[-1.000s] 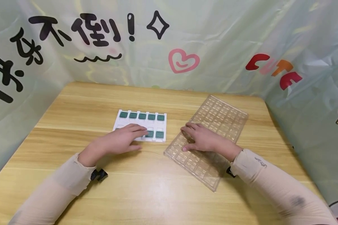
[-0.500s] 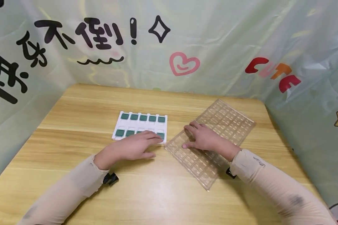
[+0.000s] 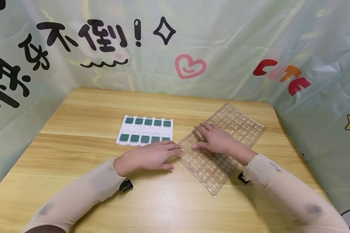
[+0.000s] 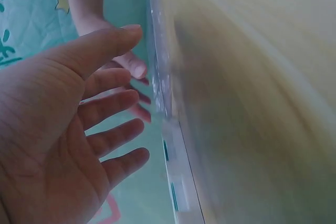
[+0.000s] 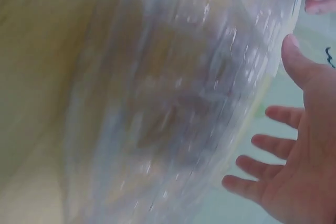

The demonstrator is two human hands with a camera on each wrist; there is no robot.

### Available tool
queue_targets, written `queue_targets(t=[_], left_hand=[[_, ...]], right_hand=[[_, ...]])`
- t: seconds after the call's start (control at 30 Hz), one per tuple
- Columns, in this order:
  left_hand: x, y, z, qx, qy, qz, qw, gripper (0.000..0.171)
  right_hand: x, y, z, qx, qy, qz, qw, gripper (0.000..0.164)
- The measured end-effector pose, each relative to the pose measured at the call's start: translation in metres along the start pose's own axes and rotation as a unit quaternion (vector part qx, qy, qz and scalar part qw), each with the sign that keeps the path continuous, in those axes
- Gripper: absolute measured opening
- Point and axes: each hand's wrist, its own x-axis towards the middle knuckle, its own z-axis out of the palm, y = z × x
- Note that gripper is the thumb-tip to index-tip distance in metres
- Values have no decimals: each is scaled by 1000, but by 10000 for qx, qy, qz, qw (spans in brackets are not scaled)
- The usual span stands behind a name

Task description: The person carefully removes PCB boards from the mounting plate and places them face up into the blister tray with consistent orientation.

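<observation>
A clear plastic tray (image 3: 245,126) with rows of small compartments lies slanted on the table, right of the middle. Above its middle my right hand (image 3: 217,140) hovers, fingers loosely spread and holding nothing; the right wrist view shows the fingers (image 5: 273,145) apart from the tray. My left hand (image 3: 153,155) is at the tray's left corner, fingertips overlapping it in the head view; whether they touch it I cannot tell. Its fingers (image 4: 115,137) are relaxed in the left wrist view, with nothing in the palm. Behind it lies a white tray (image 3: 145,130) holding two rows of green chips (image 3: 124,137).
Both trays rest on a wooden table (image 3: 90,113). A printed cloth (image 3: 227,38) hangs around the back and sides. On each wrist a small black device (image 3: 126,185) shows below the sleeve.
My left hand has moved right, from over the white tray to the clear tray's left corner. The clear tray has turned slightly, and my right hand has shifted a little to the right.
</observation>
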Motion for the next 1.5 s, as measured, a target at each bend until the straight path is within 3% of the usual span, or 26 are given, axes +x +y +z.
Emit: queue_targets(t=[0.2, 0.33, 0.53, 0.87, 1.07, 1.5], left_hand=[[12, 6, 1, 37, -165, 141, 9998, 67], [19, 9, 4, 114, -302, 240, 9992, 69], [29, 12, 8, 344, -508, 357, 9975, 70], [35, 18, 7, 407, -943, 165, 9946, 68], [38, 16, 7, 416, -950, 124, 9945, 69], [47, 20, 9, 646, -828, 204, 9943, 69]], right_hand=[[-10, 19, -3, 159, 56, -631, 9979, 79], [-16, 30, -1, 205, -48, -716, 9972, 81], [-21, 48, 3, 203, -326, -706, 9968, 86], [-27, 73, 2, 476, -696, -778, 9934, 99], [-29, 74, 0, 587, -904, -641, 9921, 103], [-38, 73, 1, 398, -751, -447, 9954, 102]])
